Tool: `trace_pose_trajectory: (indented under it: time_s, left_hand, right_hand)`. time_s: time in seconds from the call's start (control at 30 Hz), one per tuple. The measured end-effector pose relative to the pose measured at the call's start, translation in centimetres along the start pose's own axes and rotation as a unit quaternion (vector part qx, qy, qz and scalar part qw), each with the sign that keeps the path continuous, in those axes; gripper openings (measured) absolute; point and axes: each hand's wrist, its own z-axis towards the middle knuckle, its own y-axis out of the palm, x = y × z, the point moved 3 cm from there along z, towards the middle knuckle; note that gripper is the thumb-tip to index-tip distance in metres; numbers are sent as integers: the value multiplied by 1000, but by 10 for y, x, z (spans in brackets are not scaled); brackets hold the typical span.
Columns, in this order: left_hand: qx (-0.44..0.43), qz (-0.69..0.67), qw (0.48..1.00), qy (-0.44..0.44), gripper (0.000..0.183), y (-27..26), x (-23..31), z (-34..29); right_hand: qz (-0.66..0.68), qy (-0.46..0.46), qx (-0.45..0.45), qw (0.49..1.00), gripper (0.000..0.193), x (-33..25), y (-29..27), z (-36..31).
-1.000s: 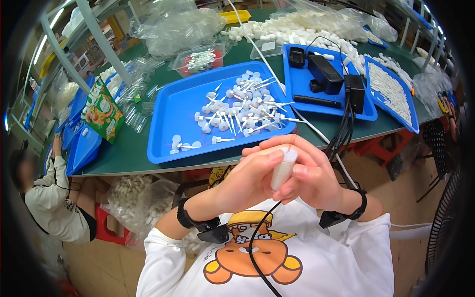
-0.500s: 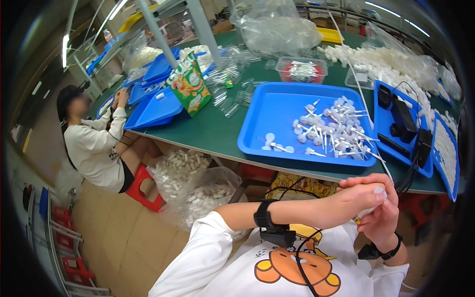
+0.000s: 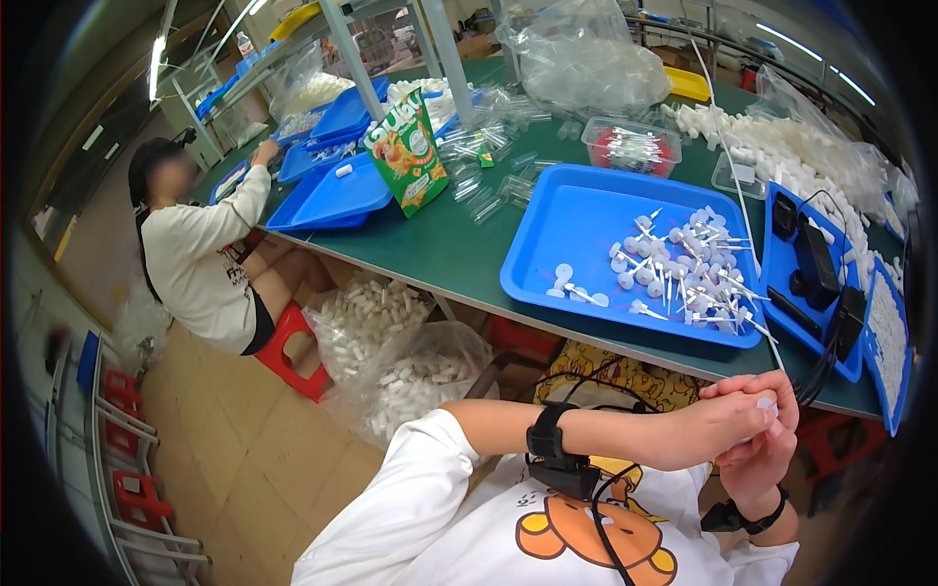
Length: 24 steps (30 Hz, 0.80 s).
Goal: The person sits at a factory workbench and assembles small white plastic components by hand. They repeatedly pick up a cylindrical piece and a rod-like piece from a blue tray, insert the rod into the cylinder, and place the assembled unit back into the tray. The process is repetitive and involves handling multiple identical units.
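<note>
Just off the table's front edge, my left hand (image 3: 699, 427) and my right hand (image 3: 765, 451) are pressed together, fingers closed. Whatever lies between them is hidden by the fingers. Beyond them on the table is a blue tray (image 3: 547, 210). A pile of small parts (image 3: 689, 273), white discs with thin stems, lies toward its right side. A few discs (image 3: 565, 283) lie apart on its left. To the right stands a smaller blue tray (image 3: 772, 249) with black devices (image 3: 819, 264) and cables.
A green snack bag (image 3: 410, 161) stands beside stacked blue trays (image 3: 332, 210). Clear tubes (image 3: 484, 200) and a clear box (image 3: 630, 146) of thin parts lie farther back. White pieces (image 3: 782, 142) heap at the right. Bags (image 3: 415, 391) of white pieces sit below; a co-worker (image 3: 195, 254) sits left.
The view has shifted, so the table and trays appear farther right. My hands stay together, slightly lower in the picture; a white bit seen below them earlier is now hidden. The co-worker's arm has moved.
</note>
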Motion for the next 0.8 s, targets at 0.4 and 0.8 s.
trace_pose_trajectory:
  time_s: [0.4, 0.8]
  left_hand:
    - [-2, -12, 1000, 13, 43, 2, -2, 2]
    - [43, -50, 997, 27, 34, -4, 1, 3]
  right_hand:
    - [-32, -41, 18, 999, 44, 3, -2, -2]
    - [85, 107, -37, 990, 55, 8, 13, 4]
